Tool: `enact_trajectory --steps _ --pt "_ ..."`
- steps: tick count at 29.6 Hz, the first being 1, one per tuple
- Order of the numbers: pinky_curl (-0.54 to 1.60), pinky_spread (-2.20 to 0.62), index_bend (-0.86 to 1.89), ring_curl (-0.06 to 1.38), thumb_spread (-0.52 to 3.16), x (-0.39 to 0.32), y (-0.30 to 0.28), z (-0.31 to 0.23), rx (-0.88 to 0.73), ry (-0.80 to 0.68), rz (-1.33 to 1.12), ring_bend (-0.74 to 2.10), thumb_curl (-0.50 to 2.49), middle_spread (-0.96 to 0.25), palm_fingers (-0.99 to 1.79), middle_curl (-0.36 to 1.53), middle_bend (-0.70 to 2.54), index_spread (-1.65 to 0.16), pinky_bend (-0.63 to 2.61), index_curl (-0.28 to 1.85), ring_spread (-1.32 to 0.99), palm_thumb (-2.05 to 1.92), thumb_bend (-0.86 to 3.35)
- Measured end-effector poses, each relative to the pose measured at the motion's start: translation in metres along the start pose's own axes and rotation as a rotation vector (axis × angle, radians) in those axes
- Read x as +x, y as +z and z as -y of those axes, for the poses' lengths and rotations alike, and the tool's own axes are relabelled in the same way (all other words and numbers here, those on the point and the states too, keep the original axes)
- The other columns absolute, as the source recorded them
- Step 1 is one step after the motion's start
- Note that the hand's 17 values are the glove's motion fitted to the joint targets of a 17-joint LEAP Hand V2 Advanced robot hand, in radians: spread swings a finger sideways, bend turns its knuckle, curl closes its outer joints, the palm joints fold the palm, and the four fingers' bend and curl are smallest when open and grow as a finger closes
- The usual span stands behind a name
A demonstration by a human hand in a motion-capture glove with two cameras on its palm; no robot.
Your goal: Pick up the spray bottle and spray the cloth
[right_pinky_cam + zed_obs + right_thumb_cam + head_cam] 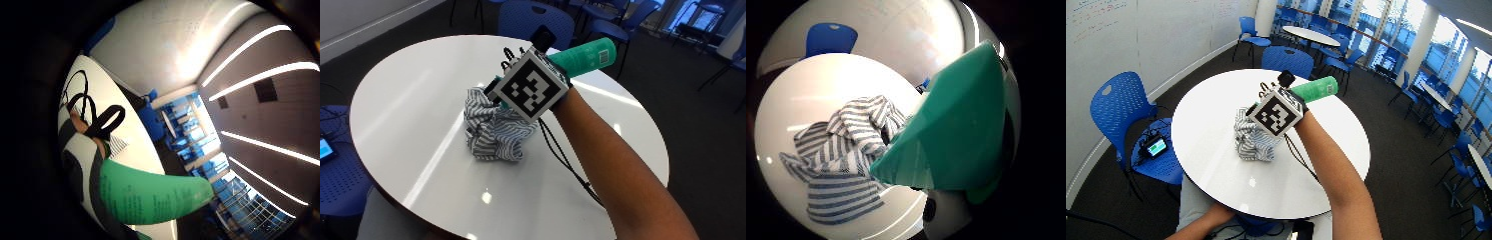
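Outside view: we see the gloved right hand raised above the middle of the round white table, with the forearm reaching in from the near right.
Spray bottle: we see the green spray bottle held up in that hand, lying nearly level, its barcoded bottom end pointing toward the far right and its other end hidden behind the hand.
Fingers: we cannot see them directly, since the back of the hand faces us; the bottle is off the table and passes through the hand, so we take them to be wrapped around it.
Cloth: we see the blue-and-white striped cloth lying crumpled in a heap on the table, just below and to the left of the hand, apart from the bottle.
Thumb side palm view: we see the green bottle body close to the palm, with the striped cloth beyond it on the white table.
Little finger side palm view: we see the bottle running out from the palm over the table edge.
Surroundings: we see a blue chair at the far side of the table and another blue chair to its left with a small device on the seat.
Other hand: in the wide outside view we see the bare hand low at the near edge of the table.
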State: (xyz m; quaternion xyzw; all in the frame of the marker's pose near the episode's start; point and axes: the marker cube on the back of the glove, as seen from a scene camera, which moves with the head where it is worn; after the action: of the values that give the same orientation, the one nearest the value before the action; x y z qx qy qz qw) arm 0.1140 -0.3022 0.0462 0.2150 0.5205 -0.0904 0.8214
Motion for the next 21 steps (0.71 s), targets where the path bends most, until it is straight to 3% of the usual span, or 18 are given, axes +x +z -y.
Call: enact_trajectory --steps 14,21 --pt "0.38 -0.26 0.23 0.44 0.53 -0.011 -0.007 0.002 0.022 -0.015 0.02 0.64 0.72 -0.22 1.37 0.49 0.46 -0.29 0.45 0.54 -0.19 0.85 -0.04" --pt "0.38 -0.26 0.23 0.44 0.53 0.008 -0.02 0.022 0.092 0.07 0.053 0.64 0.72 -0.22 1.37 0.49 0.46 -0.29 0.45 0.54 -0.19 0.85 -0.04"
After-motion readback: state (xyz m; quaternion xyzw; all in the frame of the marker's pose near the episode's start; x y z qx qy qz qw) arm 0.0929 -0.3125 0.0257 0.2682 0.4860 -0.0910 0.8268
